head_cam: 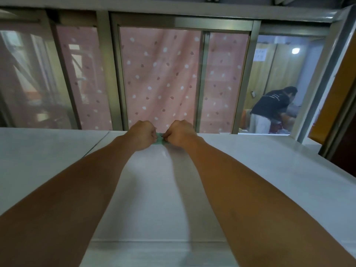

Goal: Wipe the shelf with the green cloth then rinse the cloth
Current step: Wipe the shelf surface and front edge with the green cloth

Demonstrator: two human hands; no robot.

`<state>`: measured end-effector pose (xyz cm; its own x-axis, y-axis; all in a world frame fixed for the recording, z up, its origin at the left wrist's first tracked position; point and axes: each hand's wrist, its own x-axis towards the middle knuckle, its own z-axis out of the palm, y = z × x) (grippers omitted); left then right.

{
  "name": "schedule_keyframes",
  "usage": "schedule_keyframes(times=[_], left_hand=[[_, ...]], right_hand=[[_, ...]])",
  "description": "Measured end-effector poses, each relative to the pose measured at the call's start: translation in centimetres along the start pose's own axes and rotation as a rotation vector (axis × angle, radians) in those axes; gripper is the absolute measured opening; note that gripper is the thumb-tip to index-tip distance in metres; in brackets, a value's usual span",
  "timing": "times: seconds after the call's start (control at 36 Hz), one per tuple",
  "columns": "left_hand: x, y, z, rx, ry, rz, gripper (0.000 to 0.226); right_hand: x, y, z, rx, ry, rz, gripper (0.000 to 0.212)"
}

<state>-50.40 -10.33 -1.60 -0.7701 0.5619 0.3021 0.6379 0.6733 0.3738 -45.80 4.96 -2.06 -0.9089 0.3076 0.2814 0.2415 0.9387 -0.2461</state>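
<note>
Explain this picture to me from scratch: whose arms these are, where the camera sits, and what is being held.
There is no machine here. One wide-angle camera worn on a person's head looks forward and down along their bare arms. The left hand and the right hand are closed into fists side by side, both gripping a small green cloth; only a sliver of it shows between them. It rests at the far edge of a pale white shelf. Behind is a sliding window with a pink dotted curtain. Another person bends over in the room beyond, at right.
</note>
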Motion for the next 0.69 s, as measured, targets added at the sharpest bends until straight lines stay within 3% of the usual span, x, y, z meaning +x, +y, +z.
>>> schedule_keyframes(times=[0.42, 0.69], left_hand=[[-11.2, -0.3, -3.5, -0.021, -0.030, 0.152, 0.012], [-19.6, -1.3, -6.6, -0.026, -0.057, 0.144, 0.017]], right_hand=[[-12.3, -5.3, -2.3, -0.019, 0.036, 0.100, 0.026], [-20.7, -10.3, -3.9, -0.085, 0.026, 0.053, 0.023]])
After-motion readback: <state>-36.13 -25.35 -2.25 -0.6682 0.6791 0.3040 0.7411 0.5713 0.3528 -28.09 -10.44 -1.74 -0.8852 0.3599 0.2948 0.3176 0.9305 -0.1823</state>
